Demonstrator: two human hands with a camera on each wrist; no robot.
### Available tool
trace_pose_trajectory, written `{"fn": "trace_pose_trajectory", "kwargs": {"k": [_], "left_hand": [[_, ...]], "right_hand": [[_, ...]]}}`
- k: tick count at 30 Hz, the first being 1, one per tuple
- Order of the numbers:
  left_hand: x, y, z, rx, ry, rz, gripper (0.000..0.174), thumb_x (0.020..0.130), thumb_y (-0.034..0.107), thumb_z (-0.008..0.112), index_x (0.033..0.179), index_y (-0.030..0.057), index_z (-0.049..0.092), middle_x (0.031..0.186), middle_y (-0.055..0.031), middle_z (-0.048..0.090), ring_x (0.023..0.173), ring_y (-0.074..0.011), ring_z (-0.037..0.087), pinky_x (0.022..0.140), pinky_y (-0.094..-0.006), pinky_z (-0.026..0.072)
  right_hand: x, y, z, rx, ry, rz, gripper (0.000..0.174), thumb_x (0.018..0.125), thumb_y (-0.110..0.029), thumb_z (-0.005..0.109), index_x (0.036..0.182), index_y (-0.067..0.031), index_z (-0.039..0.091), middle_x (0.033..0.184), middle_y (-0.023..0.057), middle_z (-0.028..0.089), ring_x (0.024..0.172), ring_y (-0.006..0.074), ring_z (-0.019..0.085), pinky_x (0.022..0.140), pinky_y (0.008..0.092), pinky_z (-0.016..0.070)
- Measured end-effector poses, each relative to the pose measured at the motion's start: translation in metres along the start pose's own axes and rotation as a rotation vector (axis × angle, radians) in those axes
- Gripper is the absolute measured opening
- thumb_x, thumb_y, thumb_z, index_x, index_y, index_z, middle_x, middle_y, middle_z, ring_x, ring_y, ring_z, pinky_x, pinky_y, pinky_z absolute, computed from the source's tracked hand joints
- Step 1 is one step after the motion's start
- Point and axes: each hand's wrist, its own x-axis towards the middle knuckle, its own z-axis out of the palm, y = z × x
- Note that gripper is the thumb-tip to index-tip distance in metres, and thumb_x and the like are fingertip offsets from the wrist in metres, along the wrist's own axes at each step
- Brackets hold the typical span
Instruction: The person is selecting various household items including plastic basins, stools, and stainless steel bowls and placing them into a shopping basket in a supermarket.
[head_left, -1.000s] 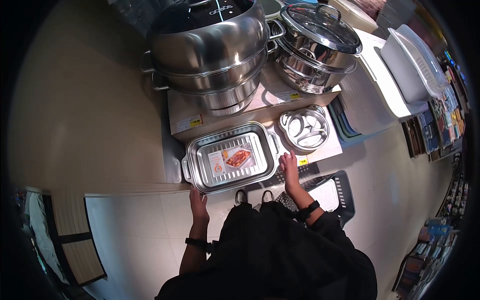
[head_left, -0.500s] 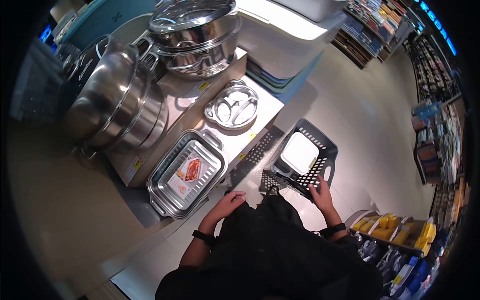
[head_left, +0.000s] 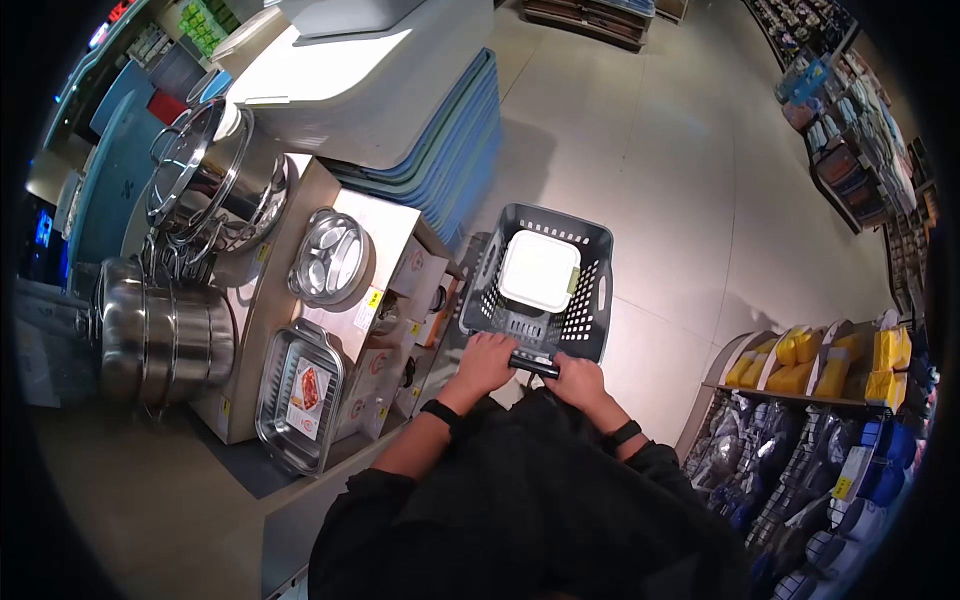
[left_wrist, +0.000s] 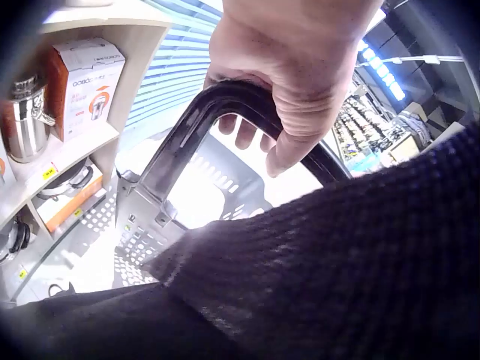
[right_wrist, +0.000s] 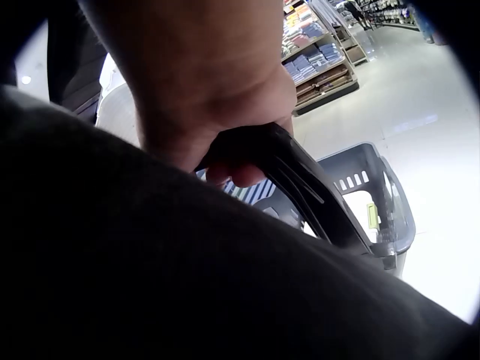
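Observation:
A dark grey shopping basket with perforated walls stands in front of my body in the head view. Inside it lies a white box with a green clip on one side. My left hand grips the left end of the black basket handle. At the handle's other end, my right hand holds on too. In the left wrist view, the fingers wrap under the bar. The right wrist view shows the right hand curled over the handle, fingertips beneath it.
Left of me, a display shelf bears a rectangular steel baking pan, a divided steel plate and large steamer pots. Stacked plastic tubs rise beyond it. To the right, a rack holds yellow packs.
Both hands have left the baking pan's sides and moved right to the basket handle, now gripped by both. The view has turned right, bringing the basket to the middle.

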Motion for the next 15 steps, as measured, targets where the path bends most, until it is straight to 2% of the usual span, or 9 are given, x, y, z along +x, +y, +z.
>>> {"fn": "trace_pose_trajectory", "kwargs": {"k": [1,4,5,13,15], "left_hand": [[0.004,0.001,-0.001,-0.012,0.064,0.008,0.032,0.068,0.022,0.073,0.097,0.0132,0.064,0.097,-0.0075,0.064,0.096,-0.0288,0.059,0.088,-0.0422,0.0435],[0.021,-0.002,-0.007,-0.025,0.048,-0.011,0.025,0.069,0.021,0.072,0.091,0.014,0.065,0.091,-0.0071,0.065,0.092,-0.0276,0.06,0.083,-0.0404,0.0449],[0.026,-0.001,-0.008,-0.018,0.1,0.014,0.02,0.069,0.021,0.072,0.087,0.0145,0.065,0.085,-0.0064,0.065,0.088,-0.0271,0.061,0.08,-0.0399,0.0453],[0.077,-0.008,-0.014,-0.026,0.065,0.057,0.02,0.07,0.025,0.072,0.084,0.013,0.066,0.082,-0.0081,0.067,0.083,-0.0287,0.064,0.076,-0.0421,0.0478],[0.091,-0.011,-0.02,-0.022,-0.044,0.065,0.021,0.07,0.027,0.072,0.084,0.0117,0.066,0.081,-0.0096,0.068,0.082,-0.0296,0.066,0.075,-0.0435,0.0495]], "right_hand": [[0.005,0.003,0.0,0.003,-0.011,-0.008,0.034,0.076,-0.037,0.069,0.095,-0.0098,0.065,0.08,0.0178,0.069,0.078,0.0365,0.067,0.07,0.0474,0.0532],[0.023,0.01,-0.008,0.005,-0.016,-0.034,0.032,0.077,-0.037,0.068,0.094,-0.0098,0.065,0.079,0.0176,0.069,0.077,0.0368,0.067,0.07,0.0479,0.0531],[0.027,0.011,-0.012,-0.001,-0.016,-0.047,0.031,0.077,-0.036,0.068,0.093,-0.0097,0.065,0.078,0.0175,0.069,0.077,0.0369,0.067,0.07,0.0481,0.053],[0.062,0.029,-0.031,0.005,0.06,-0.019,0.03,0.073,-0.034,0.069,0.09,-0.0102,0.064,0.077,0.0156,0.068,0.076,0.0365,0.066,0.068,0.047,0.0532],[0.069,0.03,-0.039,-0.007,0.061,-0.007,0.03,0.073,-0.034,0.069,0.09,-0.0103,0.064,0.077,0.0151,0.068,0.076,0.0364,0.066,0.068,0.0469,0.0532]]}}
